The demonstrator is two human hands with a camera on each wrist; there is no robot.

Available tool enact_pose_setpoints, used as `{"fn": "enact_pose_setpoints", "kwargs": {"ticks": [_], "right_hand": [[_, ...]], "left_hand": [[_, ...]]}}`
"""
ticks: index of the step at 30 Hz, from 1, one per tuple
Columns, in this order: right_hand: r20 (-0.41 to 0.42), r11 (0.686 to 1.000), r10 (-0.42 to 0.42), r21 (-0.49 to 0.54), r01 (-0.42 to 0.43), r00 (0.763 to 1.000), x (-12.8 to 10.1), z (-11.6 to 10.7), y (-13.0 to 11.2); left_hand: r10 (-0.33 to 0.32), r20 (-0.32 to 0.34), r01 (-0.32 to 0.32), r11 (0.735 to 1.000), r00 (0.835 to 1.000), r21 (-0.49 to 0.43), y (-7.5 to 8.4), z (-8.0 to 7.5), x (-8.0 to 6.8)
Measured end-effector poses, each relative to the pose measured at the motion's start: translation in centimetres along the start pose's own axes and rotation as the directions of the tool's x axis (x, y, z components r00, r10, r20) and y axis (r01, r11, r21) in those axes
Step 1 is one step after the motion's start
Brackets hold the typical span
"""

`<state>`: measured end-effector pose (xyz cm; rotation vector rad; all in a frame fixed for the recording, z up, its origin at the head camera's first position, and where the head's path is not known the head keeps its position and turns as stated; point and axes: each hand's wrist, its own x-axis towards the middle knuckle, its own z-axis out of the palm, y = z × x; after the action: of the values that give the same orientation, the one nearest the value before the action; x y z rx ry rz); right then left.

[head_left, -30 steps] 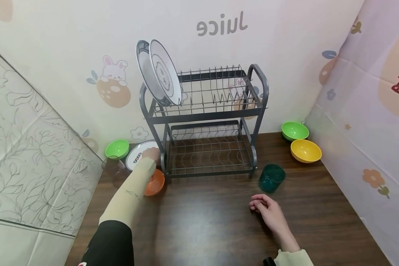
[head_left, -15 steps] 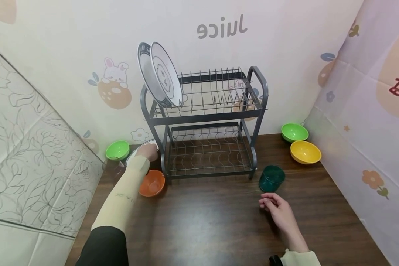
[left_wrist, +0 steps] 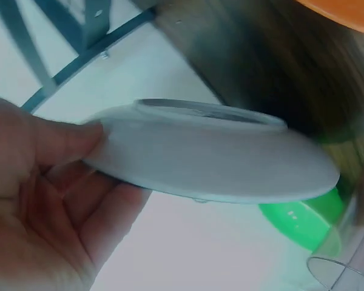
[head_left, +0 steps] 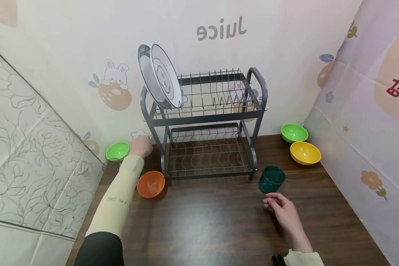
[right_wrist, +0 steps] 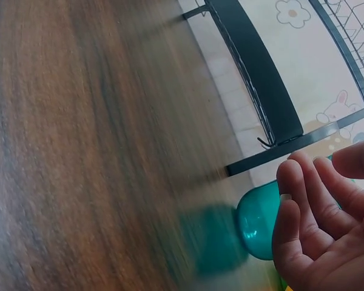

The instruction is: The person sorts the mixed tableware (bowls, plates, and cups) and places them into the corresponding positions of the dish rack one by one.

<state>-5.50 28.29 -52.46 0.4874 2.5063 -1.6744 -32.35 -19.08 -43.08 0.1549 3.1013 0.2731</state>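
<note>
The left hand [left_wrist: 42, 200] grips a white plate [left_wrist: 212, 160] by its rim, thumb on top and fingers curled beneath, the plate tilted and lifted off the bench [head_left: 212, 221]; in the head view that hand [head_left: 140, 145] is at the far left of the bench, just left of the dish rack [head_left: 206, 122] and beside a green bowl [head_left: 117, 150], and the plate itself is hidden behind the hand there; the left wrist view also shows the green bowl [left_wrist: 300, 221] under the plate's far edge and the rim of a clear glass [left_wrist: 346, 273] at the lower right.

The right hand [head_left: 283, 210] rests near the middle right of the bench, fingers loosely curled and holding nothing; it lies just near of a dark teal cup [head_left: 271, 178], close to it but apart; the right wrist view shows the fingers [right_wrist: 294, 200] relaxed with the teal cup [right_wrist: 258, 227] just beyond them.

An orange bowl [head_left: 151, 184] sits on the bench by the rack's near left foot, right of the left sleeve [head_left: 118, 199]; two plates [head_left: 161, 75] stand upright in the left end of the rack's upper tier; a second green bowl [head_left: 294, 133] and a yellow bowl [head_left: 305, 152] sit together at the far right, by the wall.
</note>
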Motion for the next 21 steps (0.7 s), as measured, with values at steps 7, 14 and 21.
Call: {"fn": "enact_pose_setpoints", "kwargs": {"ticks": [7, 14, 21], "right_hand": [[0.002, 1.000, 0.011, 0.004, -0.011, 1.000, 0.0, 0.2, 0.1], [0.009, 1.000, 0.019, 0.007, -0.019, 1.000, 0.0, 0.1, 0.2], [0.020, 0.999, 0.024, 0.023, -0.025, 1.000, 0.3, 0.5, 0.3]], "left_hand": [[-0.042, -0.145, 0.032, 0.997, 0.989, -0.073, 0.5, -1.6, -0.1], [-0.121, -0.217, 0.059, 0.961, 0.969, -0.270, 0.2, -4.8, -1.5], [-0.099, -0.326, -0.001, 0.957, 0.940, -0.291, 0.6, -8.0, -4.3]]}}
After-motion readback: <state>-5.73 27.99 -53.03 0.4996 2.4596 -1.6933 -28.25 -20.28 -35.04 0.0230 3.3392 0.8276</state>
